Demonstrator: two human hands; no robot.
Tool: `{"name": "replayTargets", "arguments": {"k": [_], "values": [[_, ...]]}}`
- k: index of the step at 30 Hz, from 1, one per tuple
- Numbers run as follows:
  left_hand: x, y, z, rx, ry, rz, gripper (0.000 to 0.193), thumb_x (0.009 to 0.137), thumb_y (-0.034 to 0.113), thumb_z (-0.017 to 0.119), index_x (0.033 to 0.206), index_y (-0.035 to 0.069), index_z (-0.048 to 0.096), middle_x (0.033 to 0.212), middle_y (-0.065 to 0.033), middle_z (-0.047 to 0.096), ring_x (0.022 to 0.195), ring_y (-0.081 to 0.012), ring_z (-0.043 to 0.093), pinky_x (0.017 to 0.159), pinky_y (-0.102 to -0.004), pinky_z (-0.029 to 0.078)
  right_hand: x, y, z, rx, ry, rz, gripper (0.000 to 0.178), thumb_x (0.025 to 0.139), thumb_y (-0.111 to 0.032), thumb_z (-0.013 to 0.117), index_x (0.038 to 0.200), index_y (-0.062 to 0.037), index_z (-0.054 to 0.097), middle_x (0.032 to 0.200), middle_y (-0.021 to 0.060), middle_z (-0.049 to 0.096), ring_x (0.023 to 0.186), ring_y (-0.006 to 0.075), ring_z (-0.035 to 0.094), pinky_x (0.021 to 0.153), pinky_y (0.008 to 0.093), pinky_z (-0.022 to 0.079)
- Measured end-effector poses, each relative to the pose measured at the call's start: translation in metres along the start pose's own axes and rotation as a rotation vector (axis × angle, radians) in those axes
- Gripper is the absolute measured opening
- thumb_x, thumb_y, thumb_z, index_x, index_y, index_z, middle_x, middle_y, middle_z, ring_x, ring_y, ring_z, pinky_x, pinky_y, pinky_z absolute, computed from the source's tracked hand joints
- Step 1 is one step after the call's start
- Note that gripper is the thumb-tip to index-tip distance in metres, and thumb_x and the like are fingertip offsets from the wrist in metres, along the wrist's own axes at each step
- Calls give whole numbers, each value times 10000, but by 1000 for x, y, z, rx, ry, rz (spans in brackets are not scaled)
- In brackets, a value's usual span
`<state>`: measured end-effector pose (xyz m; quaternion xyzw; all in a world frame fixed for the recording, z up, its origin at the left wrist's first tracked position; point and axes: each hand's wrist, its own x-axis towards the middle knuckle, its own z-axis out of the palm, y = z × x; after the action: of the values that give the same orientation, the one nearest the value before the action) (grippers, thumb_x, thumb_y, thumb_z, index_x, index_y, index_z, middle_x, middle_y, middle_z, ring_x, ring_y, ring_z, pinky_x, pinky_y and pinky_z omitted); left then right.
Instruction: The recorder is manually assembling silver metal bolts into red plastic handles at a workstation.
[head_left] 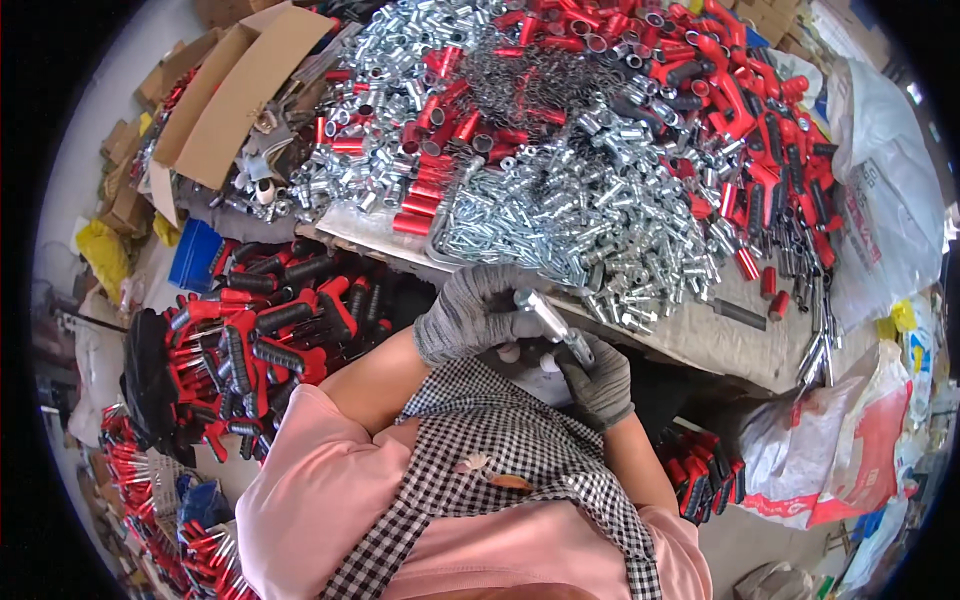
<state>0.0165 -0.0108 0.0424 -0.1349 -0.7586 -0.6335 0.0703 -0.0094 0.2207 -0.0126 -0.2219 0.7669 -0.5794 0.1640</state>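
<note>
Both my hands wear grey knit gloves and meet in front of my checked apron at the table's near edge. Between them is a shiny metal cylinder point(541, 311), slanting down to the right, with a narrower metal end piece point(579, 348). My left hand point(468, 318) is closed, its fingertips against the upper part of the cylinder. My right hand point(600, 382) is closed around the lower end piece. Just beyond lies a metal tray point(436, 243) heaped with thin silver pins point(505, 222). Next to it spreads a pile of small silver metal fittings point(630, 215).
Red tubes point(425, 190), dark wire springs point(525, 80) and red-and-black handles point(770, 160) crowd the table point(660, 345). More handled tools point(270, 330) are heaped at my left, beside a cardboard box point(225, 100). Plastic sacks point(830, 440) stand at the right.
</note>
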Motion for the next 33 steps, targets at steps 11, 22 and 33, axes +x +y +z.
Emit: {"name": "replayTargets", "arguments": {"k": [11,22,33], "values": [[-2,-16,-4,-214,-27,-164,407,791,220,761,1120,24,623,1021,-54,660,995,-159,600,895,-325,455,5,11,24,200,33,89,201,840,-119,649,981,24,636,782,33,645,699,87,561,649,251,473],[10,-2,-22,-10,-207,-57,299,793,167,746,1031,12,653,804,-40,677,729,-98,628,695,-264,501,7,15,0,37,-147,104,365,843,-173,670,1143,18,593,959,90,673,849,114,607,767,276,494],[7,-22,5,-73,48,-192,328,802,212,738,1063,52,620,955,-68,662,907,-140,639,797,-277,506,5,9,10,308,43,4,381,857,-148,654,1179,31,558,907,29,637,820,95,563,770,256,475]]}}
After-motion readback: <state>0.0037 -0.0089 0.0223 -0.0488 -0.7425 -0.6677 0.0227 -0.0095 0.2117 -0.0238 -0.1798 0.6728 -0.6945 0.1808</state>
